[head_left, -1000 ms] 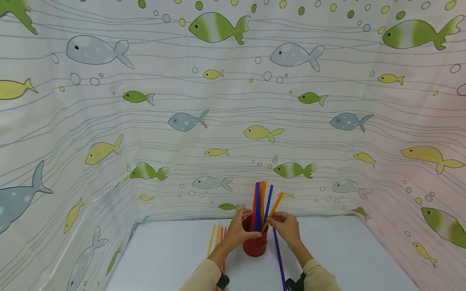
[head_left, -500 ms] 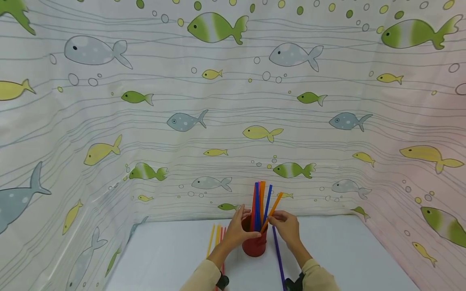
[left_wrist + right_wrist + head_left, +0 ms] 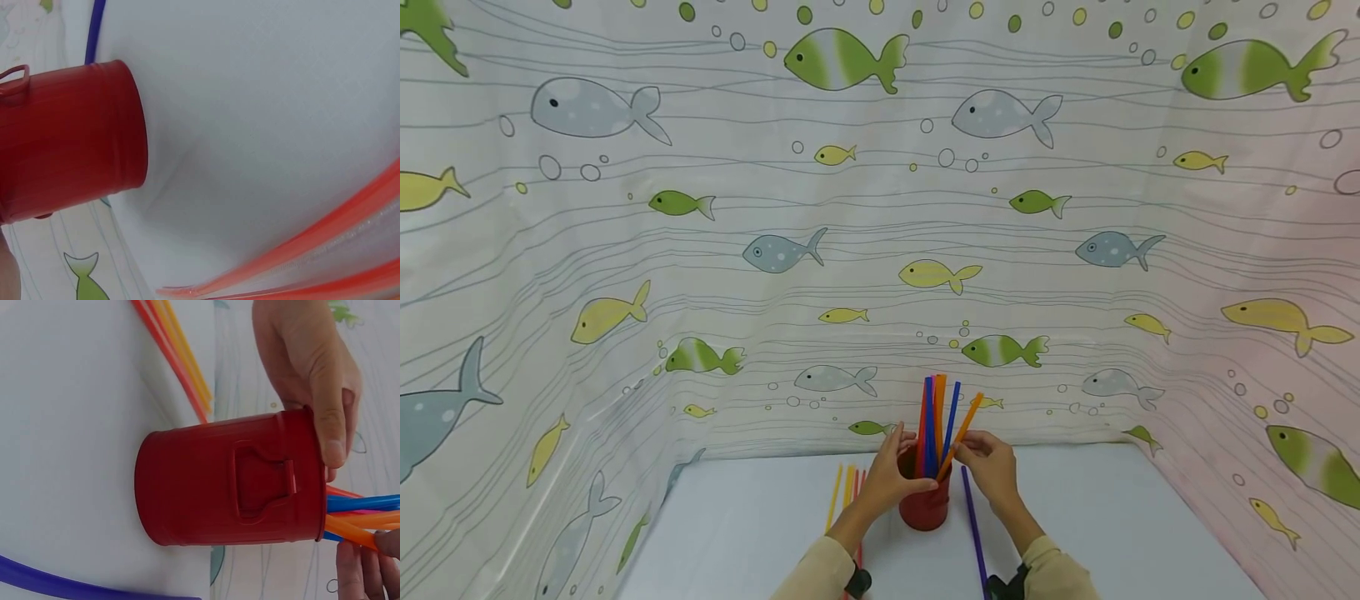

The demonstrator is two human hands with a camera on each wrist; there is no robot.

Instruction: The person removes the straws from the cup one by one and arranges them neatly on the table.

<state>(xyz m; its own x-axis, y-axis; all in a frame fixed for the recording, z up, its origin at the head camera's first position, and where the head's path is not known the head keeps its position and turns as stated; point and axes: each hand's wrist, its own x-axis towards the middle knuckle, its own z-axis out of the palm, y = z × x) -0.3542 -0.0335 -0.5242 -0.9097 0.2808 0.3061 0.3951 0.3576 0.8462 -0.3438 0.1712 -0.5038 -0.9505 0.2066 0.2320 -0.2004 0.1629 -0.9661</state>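
Observation:
A red metal bucket [image 3: 925, 504] stands upright on the table and holds several plastic straws [image 3: 931, 425] in red, blue, pink and orange. My left hand [image 3: 891, 473] grips the bucket by its rim, thumb across the near side and fingers round the left side. With my right hand [image 3: 991, 468] I pinch an orange straw [image 3: 967, 425], which leans to the right; its lower end is hidden in the bucket. In the right wrist view, the left thumb lies over the rim, and right fingertips [image 3: 351, 569] touch the orange straw [image 3: 350, 531] just outside the bucket's mouth.
Yellow and red straws [image 3: 849, 483] lie on the white table [image 3: 737, 517] left of the bucket, partly behind the left forearm. A purple straw [image 3: 973, 525] lies to its right. A fish-printed curtain [image 3: 880, 200] encloses the back and sides.
The orange straw and my right hand have risen very slightly. My left hand and the bucket stay where they were.

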